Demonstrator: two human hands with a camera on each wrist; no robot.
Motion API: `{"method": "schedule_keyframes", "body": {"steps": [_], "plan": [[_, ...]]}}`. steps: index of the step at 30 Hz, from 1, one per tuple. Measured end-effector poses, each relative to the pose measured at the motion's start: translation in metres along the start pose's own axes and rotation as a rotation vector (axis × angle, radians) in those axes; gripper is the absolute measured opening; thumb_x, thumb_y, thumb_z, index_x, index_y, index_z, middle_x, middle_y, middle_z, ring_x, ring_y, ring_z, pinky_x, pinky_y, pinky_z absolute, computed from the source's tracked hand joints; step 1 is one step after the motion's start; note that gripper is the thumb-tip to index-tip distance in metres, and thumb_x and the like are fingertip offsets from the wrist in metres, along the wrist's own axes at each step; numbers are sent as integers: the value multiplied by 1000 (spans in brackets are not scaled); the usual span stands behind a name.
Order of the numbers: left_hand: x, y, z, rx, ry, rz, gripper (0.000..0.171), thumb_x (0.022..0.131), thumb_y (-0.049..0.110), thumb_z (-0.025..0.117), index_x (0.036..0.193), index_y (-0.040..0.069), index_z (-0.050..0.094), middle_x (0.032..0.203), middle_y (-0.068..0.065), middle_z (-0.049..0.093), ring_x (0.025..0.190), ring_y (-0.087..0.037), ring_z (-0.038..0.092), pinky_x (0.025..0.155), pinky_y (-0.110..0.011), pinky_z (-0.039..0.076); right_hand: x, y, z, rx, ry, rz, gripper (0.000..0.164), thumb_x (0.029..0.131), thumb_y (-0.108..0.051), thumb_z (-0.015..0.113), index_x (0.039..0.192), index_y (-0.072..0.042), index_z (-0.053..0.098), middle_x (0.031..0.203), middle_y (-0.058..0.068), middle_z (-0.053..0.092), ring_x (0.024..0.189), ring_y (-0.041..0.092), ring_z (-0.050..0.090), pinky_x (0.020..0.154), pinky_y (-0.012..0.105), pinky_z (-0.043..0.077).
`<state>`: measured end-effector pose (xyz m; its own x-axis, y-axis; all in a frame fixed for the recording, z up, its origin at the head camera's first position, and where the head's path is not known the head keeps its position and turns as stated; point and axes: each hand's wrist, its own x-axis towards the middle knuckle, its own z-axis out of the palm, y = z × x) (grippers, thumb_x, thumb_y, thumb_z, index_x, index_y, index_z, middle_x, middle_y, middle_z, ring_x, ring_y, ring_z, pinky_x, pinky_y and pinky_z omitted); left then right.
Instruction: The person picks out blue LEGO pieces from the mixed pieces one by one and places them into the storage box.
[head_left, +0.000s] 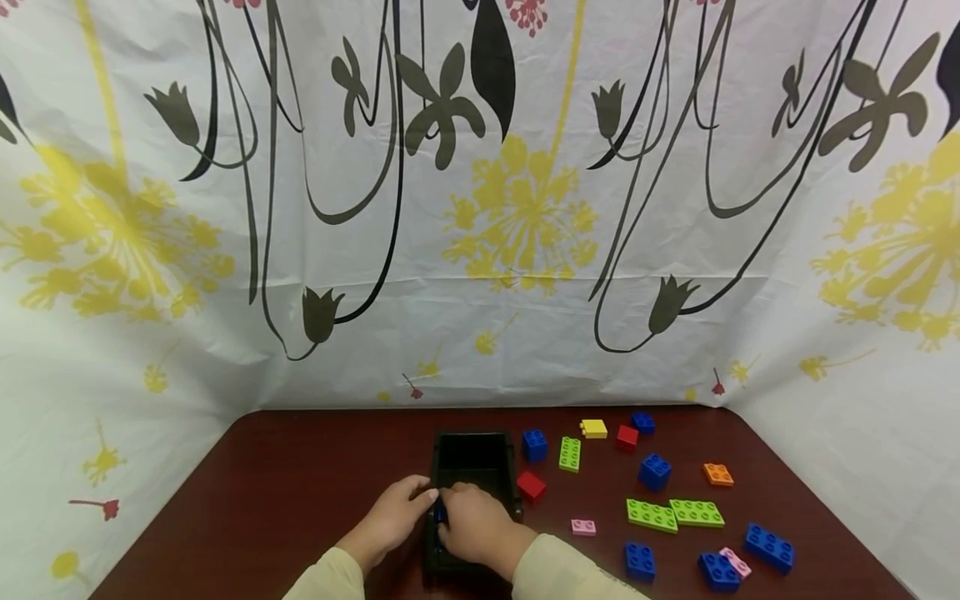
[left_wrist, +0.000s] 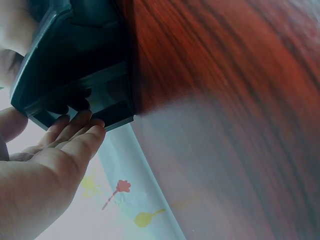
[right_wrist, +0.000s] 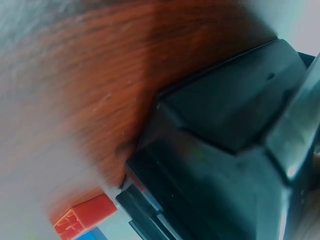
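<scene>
A black plastic bin [head_left: 474,442] stands on the table, its front half covered by my hands. My left hand [head_left: 390,517] is at the bin's left side; the left wrist view shows its fingers [left_wrist: 75,130] stretched out against the wall, thumb apart from them near the rim. My right hand [head_left: 480,521] reaches over the bin to the left rim with curled fingers. Under those fingers shows a sliver of a blue brick [head_left: 440,512], mostly hidden. A red brick [head_left: 531,486] lies just right of the bin.
Several loose bricks lie on the right of the dark wooden table [head_left: 315,475], among them a blue brick [head_left: 535,446], lime bricks [head_left: 651,515], a pink brick [head_left: 582,527] and an orange brick [head_left: 717,474]. A flower-printed curtain [head_left: 450,350] hangs behind and at both sides.
</scene>
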<state>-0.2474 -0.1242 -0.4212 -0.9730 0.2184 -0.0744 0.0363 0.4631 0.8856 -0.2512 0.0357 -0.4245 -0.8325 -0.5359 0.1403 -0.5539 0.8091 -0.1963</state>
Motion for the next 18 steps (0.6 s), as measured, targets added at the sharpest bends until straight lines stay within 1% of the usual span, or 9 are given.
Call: {"method": "schedule_keyframes", "body": {"steps": [6, 10, 15, 18], "plan": [[-2, 2, -1, -9, -6, -12, 50, 101, 27, 51, 134, -11, 46, 139, -32, 43, 128, -49, 41, 96, -59, 41, 0, 1, -1, 56, -15, 24, 43, 84, -24, 72, 119, 0, 65, 107, 10, 66, 96, 18, 64, 79, 34, 56], [-3, 3, 0, -11, -8, -10, 51, 101, 27, 50, 135, -11, 45, 139, -32, 43, 128, -49, 40, 97, -59, 41, -2, 1, -3, 55, -10, 15, 43, 84, -23, 72, 121, -1, 64, 111, 10, 65, 100, 19, 64, 81, 34, 56], [-4, 3, 1, -6, 2, -5, 51, 101, 28, 50, 135, -10, 46, 139, -32, 44, 128, -49, 40, 97, -61, 41, -5, 2, -6, 35, 27, 2, 44, 85, -24, 72, 122, -2, 64, 116, 10, 65, 106, 21, 63, 84, 35, 55], [-4, 2, 1, 6, 10, -1, 51, 101, 29, 51, 133, -9, 48, 137, -31, 45, 127, -49, 42, 96, -60, 41, -8, 3, -10, 43, 55, 1, 44, 85, -23, 72, 124, -3, 63, 119, 11, 64, 109, 23, 62, 86, 37, 55]]}}
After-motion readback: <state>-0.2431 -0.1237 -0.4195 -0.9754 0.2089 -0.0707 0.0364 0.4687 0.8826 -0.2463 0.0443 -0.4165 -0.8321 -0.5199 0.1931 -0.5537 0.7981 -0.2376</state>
